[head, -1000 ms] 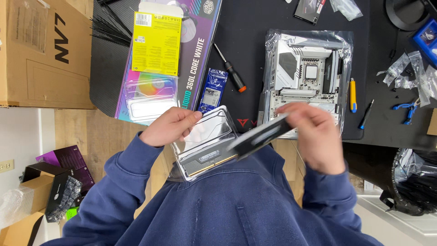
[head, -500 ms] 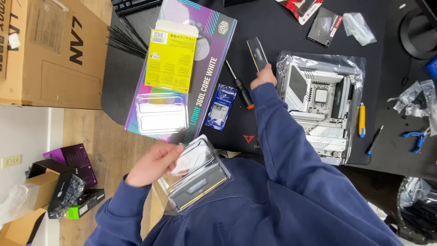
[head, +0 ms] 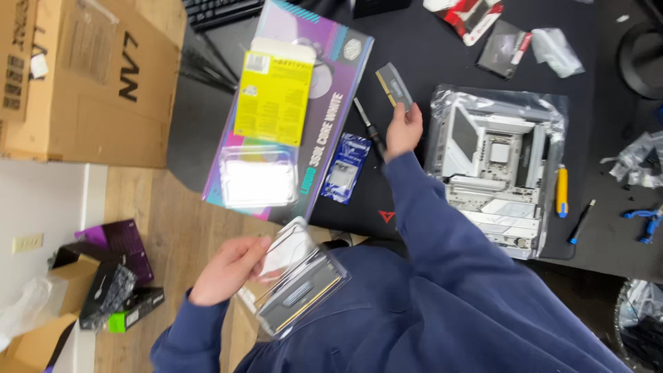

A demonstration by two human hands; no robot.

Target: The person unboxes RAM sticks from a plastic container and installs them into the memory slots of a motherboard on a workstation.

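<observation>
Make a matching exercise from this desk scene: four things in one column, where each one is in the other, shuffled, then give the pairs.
Things:
1. memory stick
2. clear plastic pack
3. white motherboard
4. yellow-handled tool

Places:
A. on a silver bag on the black mat
B. in the left hand, near the chest
C. right of the motherboard, on the mat
D. in the right hand, held over the mat

Pairs: 1-D, 2-B, 3-A, 4-C

Clear clamshell pack (head: 298,284): at left-hand fingers.
Purple box (head: 290,114): yellow card (head: 274,97), beyond them.
Blue sachet (head: 343,168): beside right-hand fingers.
Brown carton (head: 90,83): far left.
</observation>
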